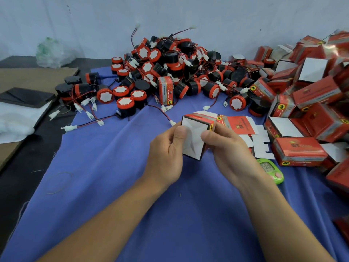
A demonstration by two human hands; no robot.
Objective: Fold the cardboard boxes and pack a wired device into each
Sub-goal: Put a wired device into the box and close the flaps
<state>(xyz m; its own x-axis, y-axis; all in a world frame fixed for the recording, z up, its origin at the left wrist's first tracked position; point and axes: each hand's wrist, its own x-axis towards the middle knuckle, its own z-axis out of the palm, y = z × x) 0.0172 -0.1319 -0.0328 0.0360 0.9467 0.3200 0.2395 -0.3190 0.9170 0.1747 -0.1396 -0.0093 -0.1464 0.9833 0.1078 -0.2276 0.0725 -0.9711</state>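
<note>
I hold a red cardboard box [195,140] above the blue cloth, its white inner flaps facing me. My left hand [166,156] grips its left side with the thumb pressed on a white flap. My right hand [224,148] grips its right side, thumb on the same face. A big heap of black and red wired devices [170,72] with white connectors lies behind the box. Flat unfolded box blanks [243,127] lie just right of my hands. Folded red boxes [302,91] are piled at the right.
A blue cloth [113,186] covers the table. A green timer [272,170] sits by my right wrist. One upright red box [166,90] stands among the devices. Brown cardboard [28,76], a black sheet [24,97] and a plastic bag [52,52] lie at the left.
</note>
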